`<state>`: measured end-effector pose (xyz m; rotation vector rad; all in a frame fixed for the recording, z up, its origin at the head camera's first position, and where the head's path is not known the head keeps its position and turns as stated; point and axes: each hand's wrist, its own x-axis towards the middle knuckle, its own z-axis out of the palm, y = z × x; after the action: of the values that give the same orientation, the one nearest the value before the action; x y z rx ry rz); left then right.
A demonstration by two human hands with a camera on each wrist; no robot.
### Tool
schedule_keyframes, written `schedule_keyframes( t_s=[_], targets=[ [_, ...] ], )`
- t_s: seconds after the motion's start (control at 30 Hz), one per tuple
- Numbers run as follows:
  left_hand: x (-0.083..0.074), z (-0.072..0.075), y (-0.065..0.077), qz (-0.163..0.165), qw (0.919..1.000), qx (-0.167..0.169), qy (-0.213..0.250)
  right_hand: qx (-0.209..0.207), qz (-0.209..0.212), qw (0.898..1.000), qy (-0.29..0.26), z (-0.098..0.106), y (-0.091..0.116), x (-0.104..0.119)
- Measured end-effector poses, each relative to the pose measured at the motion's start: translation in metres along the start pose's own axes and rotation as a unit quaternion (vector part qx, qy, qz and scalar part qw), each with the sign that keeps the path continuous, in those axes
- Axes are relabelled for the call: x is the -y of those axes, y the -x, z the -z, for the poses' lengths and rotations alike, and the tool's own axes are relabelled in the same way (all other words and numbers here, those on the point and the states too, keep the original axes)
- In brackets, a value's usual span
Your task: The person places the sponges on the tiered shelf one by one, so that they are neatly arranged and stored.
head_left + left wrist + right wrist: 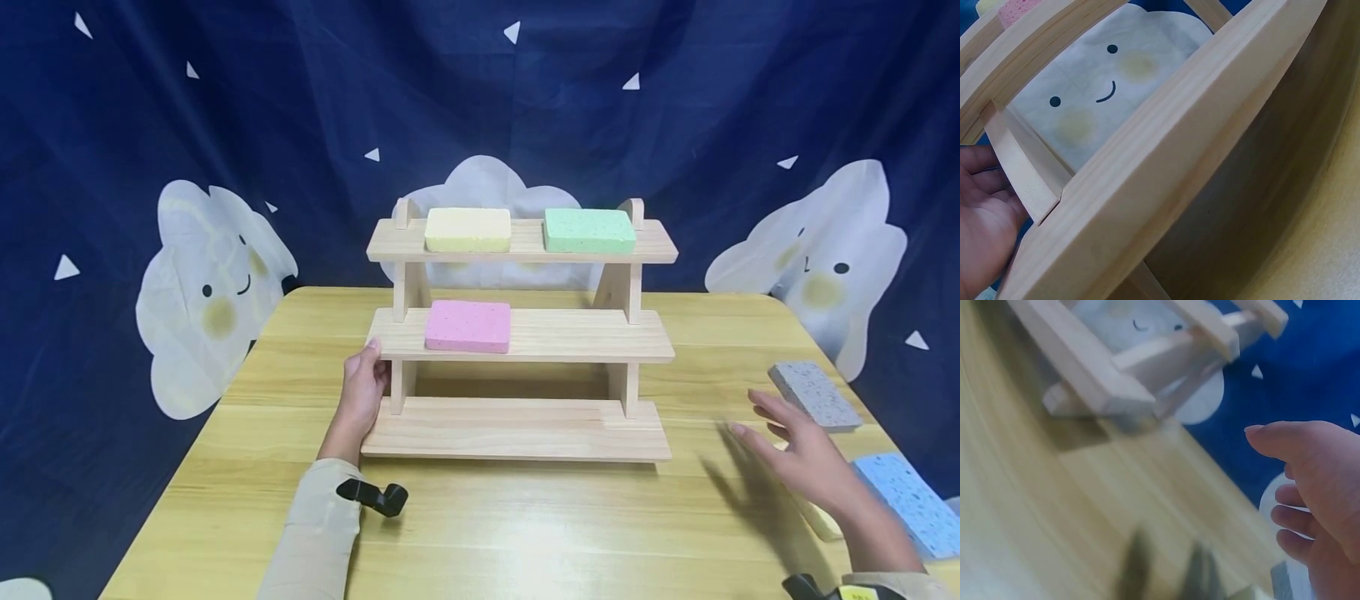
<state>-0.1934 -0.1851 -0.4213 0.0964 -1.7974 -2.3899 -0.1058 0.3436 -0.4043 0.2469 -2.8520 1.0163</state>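
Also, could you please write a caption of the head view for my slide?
The left hand holds a wooden shelf bearing pink, green and yellow sponges; the right hand hovers, empty.

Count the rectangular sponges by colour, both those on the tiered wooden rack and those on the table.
Pale yellow rectangular sponges: 2 (one partly hidden by the right hand)
Mint green rectangular sponge: 1
Pink rectangular sponge: 1
Speckled grey rectangular sponge: 1
Speckled blue rectangular sponge: 1
Total: 6
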Motion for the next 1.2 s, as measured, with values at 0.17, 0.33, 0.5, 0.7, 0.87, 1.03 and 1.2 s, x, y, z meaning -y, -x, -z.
schedule_keyframes(
  t_s=[0.17,0.33,0.5,0.7,0.87,1.03,1.2],
  targets=[
    [0.000,-0.001,0.001,0.005,1.0000,-0.001,-0.002,0.008,-0.067,0.998,0.016,0.002,0.012,-0.013],
    [-0.001,-0.001,0.001,0.008,1.0000,-0.004,-0.002,0.006,-0.138,0.988,0.062,0.008,0.024,-0.028],
    [-0.001,-0.001,0.000,0.005,1.0000,-0.006,0.003,-0.009,-0.187,0.977,0.104,0.011,0.031,-0.042],
    [-0.001,0.000,0.000,-0.004,1.0000,-0.004,0.003,-0.020,-0.186,0.973,0.134,0.012,0.043,-0.050],
    [-0.001,0.000,0.000,-0.002,1.0000,-0.006,0.005,-0.008,-0.201,0.968,0.148,0.014,0.051,-0.056],
    [-0.001,0.000,0.000,0.002,1.0000,-0.009,0.004,0.033,-0.231,0.957,0.171,0.013,0.055,-0.061],
    [0.000,0.001,0.000,-0.001,1.0000,0.000,-0.003,0.053,-0.250,0.951,0.175,0.011,0.057,-0.063]
  ],
)
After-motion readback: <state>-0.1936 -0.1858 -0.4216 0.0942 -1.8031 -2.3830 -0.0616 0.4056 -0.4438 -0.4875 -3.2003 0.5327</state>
